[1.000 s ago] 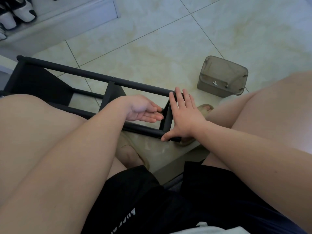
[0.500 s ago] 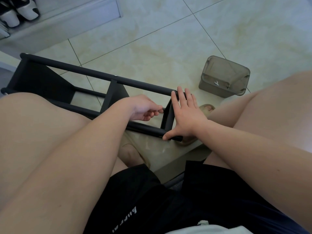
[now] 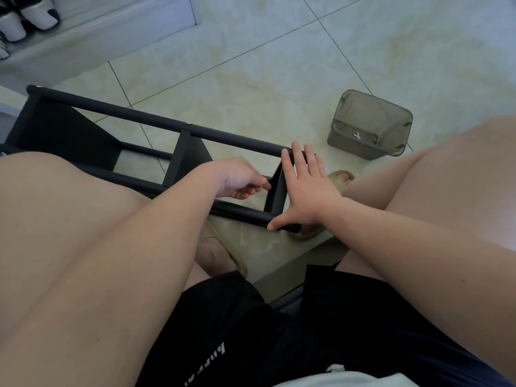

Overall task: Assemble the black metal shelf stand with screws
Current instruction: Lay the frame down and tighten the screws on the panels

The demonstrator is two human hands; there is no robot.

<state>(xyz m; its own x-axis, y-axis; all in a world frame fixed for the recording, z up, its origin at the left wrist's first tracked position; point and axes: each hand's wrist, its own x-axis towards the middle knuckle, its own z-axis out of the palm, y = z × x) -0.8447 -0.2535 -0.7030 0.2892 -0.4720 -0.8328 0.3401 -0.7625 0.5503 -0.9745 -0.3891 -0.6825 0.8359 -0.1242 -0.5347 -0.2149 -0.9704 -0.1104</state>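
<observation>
The black metal shelf stand [image 3: 156,122] lies on its side on the tiled floor between my knees, two long tubes joined by flat black panels. My right hand [image 3: 304,188] presses flat against the end panel [image 3: 276,191], fingers straight and spread, thumb on the near tube. My left hand [image 3: 240,180] reaches inside the frame with its fingertips pinched together at a small fitting on the inner face of that panel; a glint of metal shows between them, too small to identify.
A translucent grey plastic box [image 3: 368,127] lies on its side at the right, with a small wrench [image 3: 356,135] and a screw inside. Shoes [image 3: 25,15] stand on a raised ledge at top left. My sandalled feet rest under the frame.
My left hand went from open, palm up, inside the frame to fingers curled and pinched at the end panel. My right hand stayed pressed on the panel.
</observation>
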